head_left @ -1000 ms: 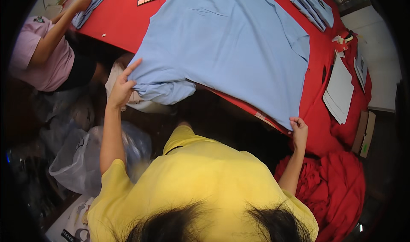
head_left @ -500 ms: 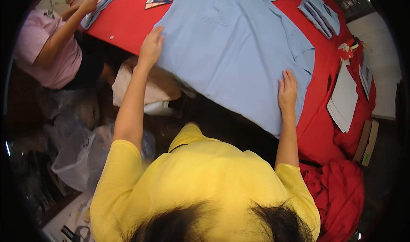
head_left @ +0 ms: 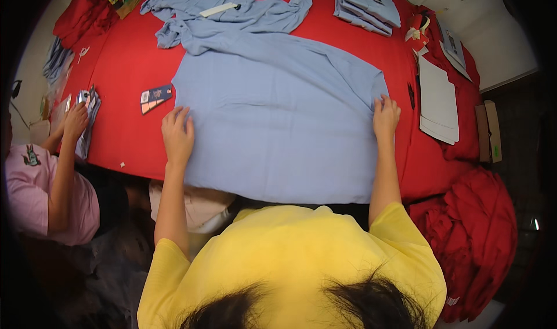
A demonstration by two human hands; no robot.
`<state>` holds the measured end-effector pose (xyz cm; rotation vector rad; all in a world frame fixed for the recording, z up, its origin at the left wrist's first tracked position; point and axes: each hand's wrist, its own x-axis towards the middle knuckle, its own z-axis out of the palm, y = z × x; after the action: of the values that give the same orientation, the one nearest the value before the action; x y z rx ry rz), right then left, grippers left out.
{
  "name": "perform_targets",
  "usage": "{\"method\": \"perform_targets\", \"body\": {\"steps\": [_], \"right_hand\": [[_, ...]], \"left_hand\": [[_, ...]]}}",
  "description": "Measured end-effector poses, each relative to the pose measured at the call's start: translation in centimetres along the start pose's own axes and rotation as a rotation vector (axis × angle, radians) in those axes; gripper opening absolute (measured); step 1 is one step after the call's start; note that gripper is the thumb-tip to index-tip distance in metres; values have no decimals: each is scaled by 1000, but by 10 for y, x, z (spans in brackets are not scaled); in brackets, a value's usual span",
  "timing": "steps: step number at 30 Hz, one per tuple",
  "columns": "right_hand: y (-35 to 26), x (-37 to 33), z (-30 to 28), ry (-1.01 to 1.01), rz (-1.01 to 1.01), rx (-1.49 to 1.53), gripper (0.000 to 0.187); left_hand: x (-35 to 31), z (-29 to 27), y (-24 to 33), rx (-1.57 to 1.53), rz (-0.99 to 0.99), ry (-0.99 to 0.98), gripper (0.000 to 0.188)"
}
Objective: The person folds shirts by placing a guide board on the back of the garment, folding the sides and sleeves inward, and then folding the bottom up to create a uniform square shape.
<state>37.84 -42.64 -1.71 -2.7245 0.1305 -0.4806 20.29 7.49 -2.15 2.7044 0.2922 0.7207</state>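
The bench (head_left: 127, 97) is covered in a red cloth that drapes over its right edge, which gives a smooth bed for laying fabric flat. Across its middle lies a big light-blue garment (head_left: 278, 132), spread face down or up, I cannot tell which; its lower hem hangs just over the near edge, close to the person in yellow, so both sides sit within arm's reach. Its upper part bunches into sleeves (head_left: 232, 10) toward the far edge, not yet flattened.

At the far right corner sits a stack of folded blue pieces (head_left: 365, 1), squared up and kept apart from the working area. Near the right edge lie white sheets (head_left: 438, 102), piled loosely within easy reach of that side.

The left hand (head_left: 178, 134) rests palm down on the garment's left border, fingers spread and flat, pinning nothing between them; it seems to press the cloth smooth. The right hand (head_left: 386, 115) lies the same way on the right border, fingers extended and open, so the two hold the cloth taut from opposite sides.

Just beside the left hand, on bare red, lies a small dark card (head_left: 155, 97). At the left edge another person's hand (head_left: 75, 120) touches a small blue bundle (head_left: 88, 105).
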Motion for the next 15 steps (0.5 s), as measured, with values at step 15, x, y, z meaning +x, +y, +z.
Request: {"method": "perform_targets", "body": {"steps": [15], "right_hand": [[-50, 159, 73, -272, -3, 47, 43]], "left_hand": [[174, 112, -31, 68, 38, -63, 43]]}}
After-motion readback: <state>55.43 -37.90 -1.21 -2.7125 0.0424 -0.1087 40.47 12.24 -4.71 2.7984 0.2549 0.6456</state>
